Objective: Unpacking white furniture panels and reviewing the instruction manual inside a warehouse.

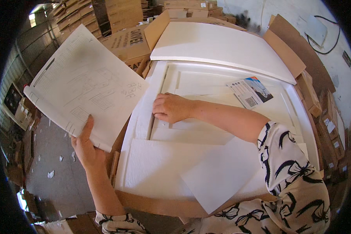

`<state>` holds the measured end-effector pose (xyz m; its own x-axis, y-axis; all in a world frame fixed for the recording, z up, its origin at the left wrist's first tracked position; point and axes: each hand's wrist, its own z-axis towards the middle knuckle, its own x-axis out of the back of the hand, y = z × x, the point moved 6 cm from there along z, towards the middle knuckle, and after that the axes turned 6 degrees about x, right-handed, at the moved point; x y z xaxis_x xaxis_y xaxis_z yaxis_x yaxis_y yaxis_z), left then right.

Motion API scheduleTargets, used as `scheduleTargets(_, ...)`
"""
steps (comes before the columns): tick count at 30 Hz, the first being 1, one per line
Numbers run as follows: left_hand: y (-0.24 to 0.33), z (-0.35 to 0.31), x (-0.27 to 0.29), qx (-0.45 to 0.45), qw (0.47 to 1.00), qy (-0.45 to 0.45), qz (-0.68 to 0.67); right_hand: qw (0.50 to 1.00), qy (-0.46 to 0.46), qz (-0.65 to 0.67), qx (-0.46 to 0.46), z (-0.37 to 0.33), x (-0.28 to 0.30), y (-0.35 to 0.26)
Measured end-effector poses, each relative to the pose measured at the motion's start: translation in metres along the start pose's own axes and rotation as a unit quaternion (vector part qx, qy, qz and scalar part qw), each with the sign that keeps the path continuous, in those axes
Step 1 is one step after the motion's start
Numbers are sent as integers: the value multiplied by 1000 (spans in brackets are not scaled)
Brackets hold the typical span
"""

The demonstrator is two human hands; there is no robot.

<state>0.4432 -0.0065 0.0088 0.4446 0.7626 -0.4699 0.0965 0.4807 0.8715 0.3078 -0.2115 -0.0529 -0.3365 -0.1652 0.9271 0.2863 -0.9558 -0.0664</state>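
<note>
My left hand (87, 150) grips an open paper booklet (80, 74) with line drawings of parts, its thumb lying on the page. It is held up at the left, beside a large open carton (156, 199). Inside the carton, my right hand (173, 108) is curled at the left edge of a white framed panel (199, 130), next to the white foam lining (142, 117). Its fingertips are hidden, so I cannot tell what they grip. A printed card (251, 92) with a blue picture lies on the panel. A blank white sheet (222, 171) lies nearer to me.
A thick white foam slab (222, 43) lies across the carton's far end, between raised cardboard flaps (286, 54). More cartons (123, 43) are stacked behind and along the right. Paper scraps (51, 174) litter the grey floor at the left.
</note>
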Motion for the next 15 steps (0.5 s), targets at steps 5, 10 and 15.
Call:
scheduleTargets(5,6,3,-2,28,1000,-11,5,997,68,-20,40,1,-1,0)
scheduleTargets(10,4,19,18,38,999,10,21,1000,-20,-14,-6,5,-3,-2)
scheduleTargets(15,16,43,30,52,999,1,-12,999,-3,34,-41,9,-1,3)
